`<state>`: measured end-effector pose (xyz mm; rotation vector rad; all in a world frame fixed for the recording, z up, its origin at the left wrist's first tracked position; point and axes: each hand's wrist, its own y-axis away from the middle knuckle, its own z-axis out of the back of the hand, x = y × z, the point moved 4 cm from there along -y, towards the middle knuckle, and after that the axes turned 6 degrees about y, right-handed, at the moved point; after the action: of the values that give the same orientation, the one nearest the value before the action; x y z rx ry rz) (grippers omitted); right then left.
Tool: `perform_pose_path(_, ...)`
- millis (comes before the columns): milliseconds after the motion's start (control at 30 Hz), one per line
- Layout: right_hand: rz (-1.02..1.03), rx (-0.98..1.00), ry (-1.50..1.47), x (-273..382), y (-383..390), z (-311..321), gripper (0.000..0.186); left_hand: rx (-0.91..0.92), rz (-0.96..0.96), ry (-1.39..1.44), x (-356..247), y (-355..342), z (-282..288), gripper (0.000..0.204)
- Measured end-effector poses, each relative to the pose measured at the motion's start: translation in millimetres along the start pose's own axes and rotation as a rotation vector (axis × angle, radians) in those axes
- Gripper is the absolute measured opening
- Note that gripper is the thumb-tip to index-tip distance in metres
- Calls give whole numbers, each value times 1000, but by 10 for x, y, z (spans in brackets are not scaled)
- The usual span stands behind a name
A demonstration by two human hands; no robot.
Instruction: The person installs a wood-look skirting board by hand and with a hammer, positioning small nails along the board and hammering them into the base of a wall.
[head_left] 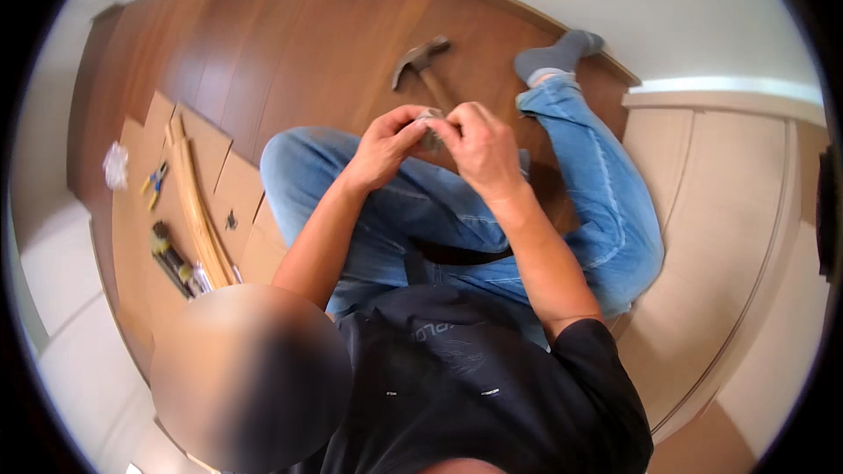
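Observation:
My left hand (385,151) and my right hand (485,149) meet in front of me above my bent leg. Between their closed fingertips is a small grey-beige piece (430,139); the fingers cover much of it and its kind does not show. Just beyond the hands a claw hammer (432,81) lies on the wooden floor. Its metal head points away from me, and the near end of its wooden handle is hidden behind my right hand.
At left, flattened cardboard (132,246) carries long wooden strips (195,202), pliers (155,183) with yellow-and-blue handles, a dark and yellow-green tool (169,254) and a small dark piece (231,220). Clear plastic (116,165) lies beside it. A beige panel (720,211) is at right.

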<state>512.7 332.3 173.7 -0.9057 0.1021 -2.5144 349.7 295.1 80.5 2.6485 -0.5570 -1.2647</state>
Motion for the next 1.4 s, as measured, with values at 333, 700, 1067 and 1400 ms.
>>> perform_pose_path(333,71,-28,-226,337,-86,42,26,-74,-183,222,-169,100,36,24)
perform_pose_path(700,-66,119,-221,249,-113,47,17,-62,-197,-181,-228,91,-12,22)
perform_pose_path(1067,-225,278,-82,211,-82,28,16,-87,-184,-257,-189,78,-23,21)
perform_pose_path(1400,-198,283,139,233,-59,20,13,-10,-221,-199,-138,44,25,22)
